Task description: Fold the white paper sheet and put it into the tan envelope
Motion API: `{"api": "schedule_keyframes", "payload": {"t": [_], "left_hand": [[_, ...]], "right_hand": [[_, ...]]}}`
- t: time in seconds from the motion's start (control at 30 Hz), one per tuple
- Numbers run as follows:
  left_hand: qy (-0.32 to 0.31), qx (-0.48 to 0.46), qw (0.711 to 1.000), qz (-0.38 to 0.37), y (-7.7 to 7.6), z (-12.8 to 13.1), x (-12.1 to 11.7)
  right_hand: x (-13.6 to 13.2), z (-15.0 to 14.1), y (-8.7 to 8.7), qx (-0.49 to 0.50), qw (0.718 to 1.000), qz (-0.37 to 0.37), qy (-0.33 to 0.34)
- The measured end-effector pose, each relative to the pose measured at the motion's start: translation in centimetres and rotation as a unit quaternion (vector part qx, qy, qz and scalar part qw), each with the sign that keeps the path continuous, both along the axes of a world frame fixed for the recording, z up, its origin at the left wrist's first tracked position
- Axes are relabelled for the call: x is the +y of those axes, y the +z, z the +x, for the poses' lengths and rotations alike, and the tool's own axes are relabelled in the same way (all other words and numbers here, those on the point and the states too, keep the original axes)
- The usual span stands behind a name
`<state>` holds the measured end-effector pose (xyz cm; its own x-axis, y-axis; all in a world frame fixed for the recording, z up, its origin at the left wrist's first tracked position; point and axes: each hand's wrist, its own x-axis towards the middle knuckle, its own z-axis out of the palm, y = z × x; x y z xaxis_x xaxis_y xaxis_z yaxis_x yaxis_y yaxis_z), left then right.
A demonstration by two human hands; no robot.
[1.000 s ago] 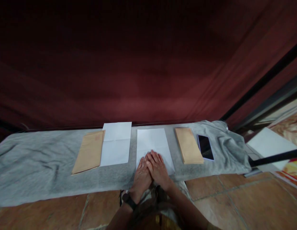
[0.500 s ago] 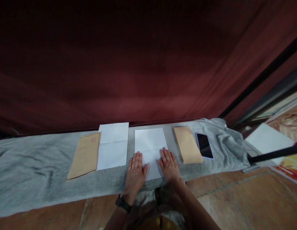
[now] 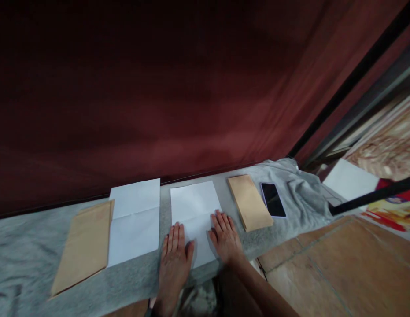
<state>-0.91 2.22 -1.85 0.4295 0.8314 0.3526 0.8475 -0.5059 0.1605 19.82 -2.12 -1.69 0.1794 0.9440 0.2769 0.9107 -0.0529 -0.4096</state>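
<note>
Across the near half of a white sheet of paper, a person's left hand and right hand lie palm down, one at each side edge, fingers stretched out and pointing away from the body. Neither hand grips anything; both are unclenched, their fingers resting on the paper. A crease runs across the sheet, just beyond the fingertips of the left hand. The step in hand looks to be pressing the page flat; the next move would seem to call for lifting both palms evenly, without dragging the paper.

To the right, apart from the sheet, lies one stack of brown envelopes, its envelopes too closely packed to count, with one phone, dark screen up, just beside it. To the left, a second white sheet, also creased across, sits next to one brown packet that overlaps its edge; how many layers it holds cannot be told. That makes two sheets, two brown bundles and one phone, all laid out on a grey cloth, with a dark red curtain behind and a tiled floor below.
</note>
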Motion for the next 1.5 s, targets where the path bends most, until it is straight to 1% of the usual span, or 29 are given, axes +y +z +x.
{"api": "schedule_keyframes", "payload": {"t": [0.17,0.33,0.53,0.67,0.9,1.13,1.5], "left_hand": [[-0.007,-0.017,1.000,0.007,-0.4,-0.1,0.2],[-0.007,-0.026,1.000,0.013,-0.7,-0.1,0.4],[0.011,-0.003,1.000,0.012,-0.7,0.0,0.4],[0.023,0.020,1.000,0.007,-0.7,0.0,0.5],[0.039,0.044,0.998,-0.007,-0.4,0.3,0.3],[0.051,0.074,0.996,-0.024,-0.2,0.3,0.3],[0.085,0.136,0.986,-0.055,0.8,1.1,0.3]], "right_hand": [[0.1,0.0,0.3,-0.005,1.000,0.003,-0.006],[0.1,0.1,0.1,-0.020,1.000,0.007,0.000],[0.1,0.1,0.0,-0.030,1.000,0.006,-0.001],[0.2,0.1,0.0,-0.048,0.999,-0.011,-0.002],[0.2,0.3,0.4,-0.067,0.995,-0.069,0.002],[0.2,0.3,0.3,-0.084,0.994,-0.063,0.002],[0.8,0.5,-0.5,-0.087,0.993,-0.076,0.005]]}}
